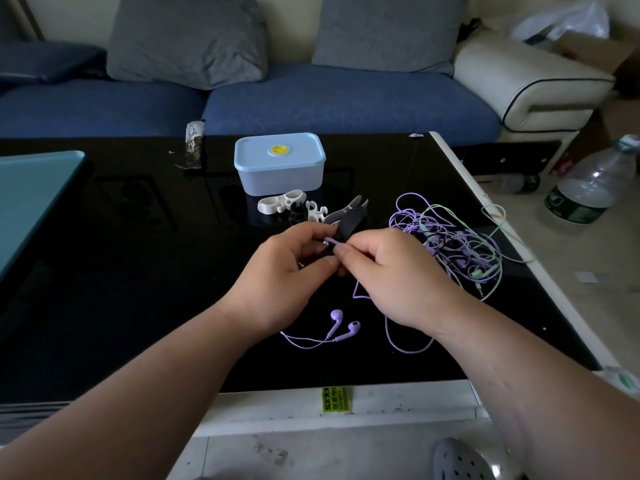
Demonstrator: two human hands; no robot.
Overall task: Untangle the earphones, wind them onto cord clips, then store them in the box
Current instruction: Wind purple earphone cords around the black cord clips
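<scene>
Winding looks to be starting: the left hand (291,268) pinches a dark cord clip (348,225), the right hand (391,275) pinches the purple plug (331,241) against it, and the cord (393,341) trailing below the grip needs wrapping next.

Reaches forward with both bare forearms, wrists turned inward. Pinches thin purple earphone cord (331,241) in left grip (287,271) and right grip (391,275), fingers curled.

Box (280,164) sitting on the worktop (138,271) toward the sofa (346,105) behind; cord clips (282,205) lying just before it. Earphone tangle (450,244) lying right of the clips. Earbud pair (343,329) lying nearest the front edge. Bottle (588,188) standing on floor (571,254), right.
</scene>
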